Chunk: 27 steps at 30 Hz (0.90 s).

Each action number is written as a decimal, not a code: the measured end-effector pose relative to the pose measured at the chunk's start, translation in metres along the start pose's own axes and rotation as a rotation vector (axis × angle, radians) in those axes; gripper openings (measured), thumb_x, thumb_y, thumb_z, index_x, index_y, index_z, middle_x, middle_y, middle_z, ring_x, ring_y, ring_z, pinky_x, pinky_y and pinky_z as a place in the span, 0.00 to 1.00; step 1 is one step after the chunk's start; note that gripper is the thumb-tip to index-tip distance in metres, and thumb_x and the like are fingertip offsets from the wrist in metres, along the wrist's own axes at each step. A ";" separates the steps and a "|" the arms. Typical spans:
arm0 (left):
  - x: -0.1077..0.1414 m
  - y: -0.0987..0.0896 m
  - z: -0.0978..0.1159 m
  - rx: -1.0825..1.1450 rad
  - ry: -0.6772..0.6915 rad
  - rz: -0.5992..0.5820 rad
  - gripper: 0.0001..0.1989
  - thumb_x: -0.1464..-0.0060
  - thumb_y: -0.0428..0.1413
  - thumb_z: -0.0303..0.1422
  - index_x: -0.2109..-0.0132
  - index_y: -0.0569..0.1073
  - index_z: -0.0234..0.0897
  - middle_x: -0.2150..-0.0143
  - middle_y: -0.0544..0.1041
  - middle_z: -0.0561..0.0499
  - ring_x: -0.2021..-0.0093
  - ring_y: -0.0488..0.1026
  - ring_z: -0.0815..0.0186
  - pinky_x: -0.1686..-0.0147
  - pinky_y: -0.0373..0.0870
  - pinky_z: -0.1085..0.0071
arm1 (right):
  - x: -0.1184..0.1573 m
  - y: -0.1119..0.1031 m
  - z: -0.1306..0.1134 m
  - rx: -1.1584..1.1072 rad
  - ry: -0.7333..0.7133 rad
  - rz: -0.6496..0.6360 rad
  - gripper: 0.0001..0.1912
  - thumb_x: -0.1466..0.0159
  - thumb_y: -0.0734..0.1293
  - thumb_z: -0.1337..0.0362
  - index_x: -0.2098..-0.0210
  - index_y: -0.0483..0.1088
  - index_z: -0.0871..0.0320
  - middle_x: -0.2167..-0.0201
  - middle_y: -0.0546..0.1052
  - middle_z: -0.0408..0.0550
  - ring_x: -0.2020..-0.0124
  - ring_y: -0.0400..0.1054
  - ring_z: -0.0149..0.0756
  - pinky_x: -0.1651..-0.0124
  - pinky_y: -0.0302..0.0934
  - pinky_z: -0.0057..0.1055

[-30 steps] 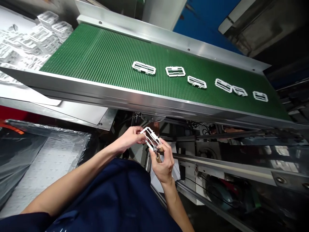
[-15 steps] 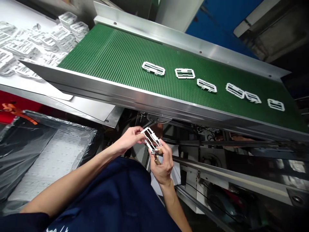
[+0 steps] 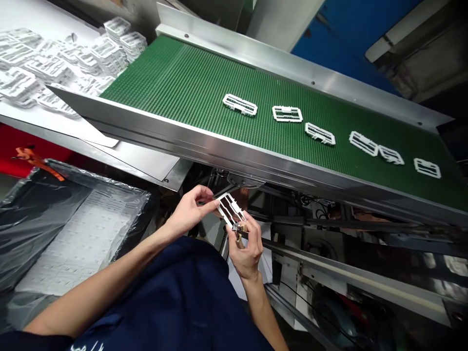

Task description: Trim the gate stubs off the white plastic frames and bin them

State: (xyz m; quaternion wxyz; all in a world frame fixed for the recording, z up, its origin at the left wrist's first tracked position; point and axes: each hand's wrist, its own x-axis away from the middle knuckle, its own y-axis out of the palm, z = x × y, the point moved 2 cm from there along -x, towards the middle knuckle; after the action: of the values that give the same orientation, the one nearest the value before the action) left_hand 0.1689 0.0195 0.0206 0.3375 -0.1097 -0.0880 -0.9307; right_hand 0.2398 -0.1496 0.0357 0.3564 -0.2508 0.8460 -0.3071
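Between my two hands is a white plastic frame [image 3: 227, 208] with long slots, tilted, below the green belt's near rail. My left hand [image 3: 192, 208] pinches its upper left corner between thumb and fingers. Wrapped round the lower right end is my right hand [image 3: 246, 246], which also has a small tool with a brass-coloured handle [image 3: 239, 240] in its grip. The tool's metal tip touches the frame's lower edge. Several similar white frames, among them one at the left [image 3: 240, 105] and one beside it [image 3: 287, 114], lie spread along the green belt [image 3: 183, 73].
Stacks of white frames [image 3: 47, 63] cover the table at the upper left. A plastic-lined container [image 3: 73, 239] holding layered white pieces stands at the lower left. The belt's metal side rail [image 3: 256, 158] runs above my hands. Dark machine parts and bars [image 3: 329, 263] are at the right.
My left hand's fingers have shifted and spread a little at the frame's corner. The camera view has moved slightly, so the belt and stacks appear further right. My right hand keeps its hold.
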 end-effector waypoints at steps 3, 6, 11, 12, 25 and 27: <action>0.006 0.006 0.007 -0.246 0.230 -0.002 0.06 0.48 0.57 0.36 0.66 0.73 0.38 0.62 0.71 0.48 0.60 0.68 0.60 0.58 0.62 0.69 | 0.001 0.002 -0.001 0.006 -0.026 -0.007 0.15 0.42 0.65 0.71 0.56 0.63 0.57 0.51 0.69 0.57 0.49 0.65 0.44 0.51 0.64 0.45; 0.009 0.007 0.010 -0.377 0.324 0.017 0.06 0.45 0.52 0.33 0.69 0.71 0.37 0.60 0.70 0.47 0.59 0.68 0.61 0.58 0.61 0.69 | 0.003 0.004 -0.001 0.012 -0.049 -0.015 0.15 0.42 0.65 0.71 0.55 0.63 0.58 0.51 0.69 0.58 0.49 0.65 0.43 0.51 0.64 0.44; 0.006 -0.016 -0.012 -0.504 0.116 0.090 0.08 0.44 0.50 0.35 0.65 0.71 0.37 0.67 0.74 0.48 0.66 0.71 0.60 0.64 0.64 0.68 | 0.004 0.001 0.000 -0.076 0.083 -0.002 0.15 0.44 0.68 0.69 0.57 0.64 0.58 0.52 0.70 0.55 0.50 0.65 0.42 0.49 0.62 0.42; 0.006 -0.020 -0.021 -0.583 0.050 0.057 0.08 0.45 0.50 0.34 0.62 0.72 0.37 0.66 0.75 0.47 0.64 0.71 0.58 0.62 0.65 0.66 | 0.003 0.001 0.000 -0.133 0.164 -0.008 0.16 0.44 0.69 0.68 0.57 0.65 0.58 0.52 0.71 0.54 0.51 0.66 0.41 0.49 0.62 0.41; 0.010 -0.004 -0.004 0.328 -0.165 -0.273 0.15 0.45 0.56 0.38 0.55 0.74 0.32 0.60 0.77 0.43 0.63 0.74 0.62 0.62 0.71 0.70 | 0.005 0.026 -0.010 -1.631 1.380 -0.465 0.17 0.35 0.56 0.53 0.61 0.66 0.61 0.67 0.76 0.54 0.72 0.68 0.30 0.69 0.63 0.26; 0.010 -0.006 -0.004 0.349 -0.188 -0.263 0.15 0.46 0.57 0.37 0.55 0.75 0.33 0.59 0.77 0.43 0.63 0.75 0.63 0.63 0.71 0.71 | 0.005 0.026 -0.011 -1.655 1.372 -0.467 0.19 0.34 0.54 0.52 0.62 0.67 0.61 0.67 0.76 0.55 0.72 0.69 0.30 0.70 0.63 0.26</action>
State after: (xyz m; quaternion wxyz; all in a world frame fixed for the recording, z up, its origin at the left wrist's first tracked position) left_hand 0.1572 0.0168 0.0186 0.2175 -0.1237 -0.2923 -0.9230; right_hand 0.2230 -0.1308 0.0216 -0.5347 -0.3419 0.7405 0.2210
